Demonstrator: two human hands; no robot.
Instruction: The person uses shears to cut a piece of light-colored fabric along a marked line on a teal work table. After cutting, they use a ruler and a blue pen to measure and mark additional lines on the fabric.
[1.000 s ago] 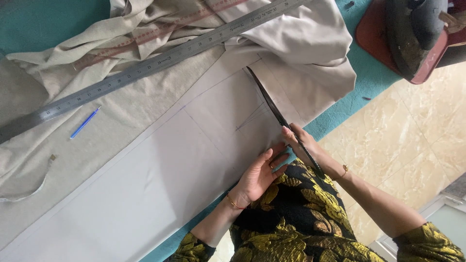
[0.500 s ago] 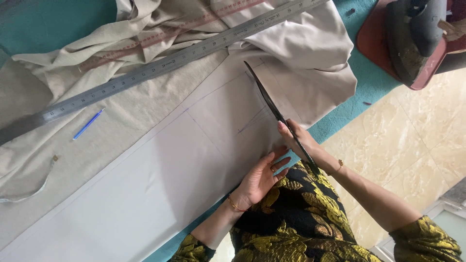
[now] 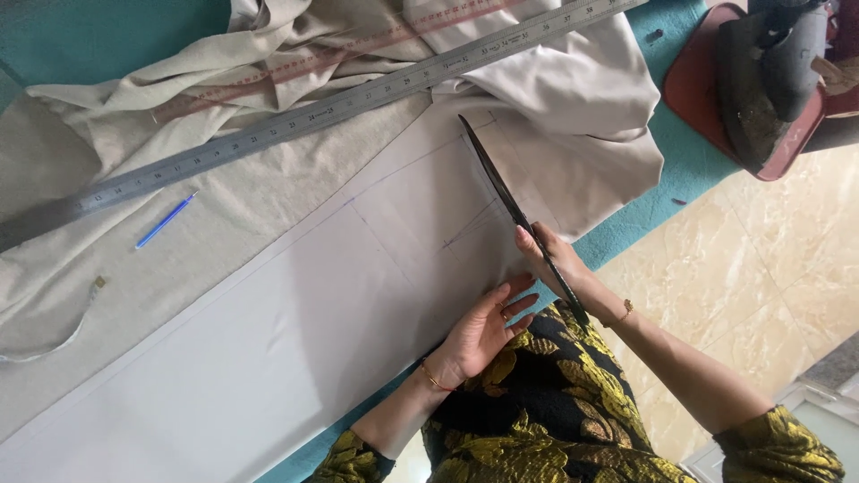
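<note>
My right hand (image 3: 552,259) grips the handles of long black scissors (image 3: 501,190), whose blades point away from me along a drawn line on the pale grey fabric (image 3: 295,313). My left hand (image 3: 483,329) lies flat on the fabric's near edge, fingers spread, just left of the scissors' handles. The fabric has thin pen lines marked on it and lies over a beige cloth (image 3: 224,215).
A long steel ruler (image 3: 313,116) lies diagonally across the cloth. A blue pen (image 3: 164,221) rests on the beige cloth at left. A dark iron (image 3: 769,72) sits on a red tray at top right. Teal table cover (image 3: 680,170) borders a marble floor.
The scissors' blades have advanced slightly farther along the fabric. My left hand stays pressed on the fabric edge.
</note>
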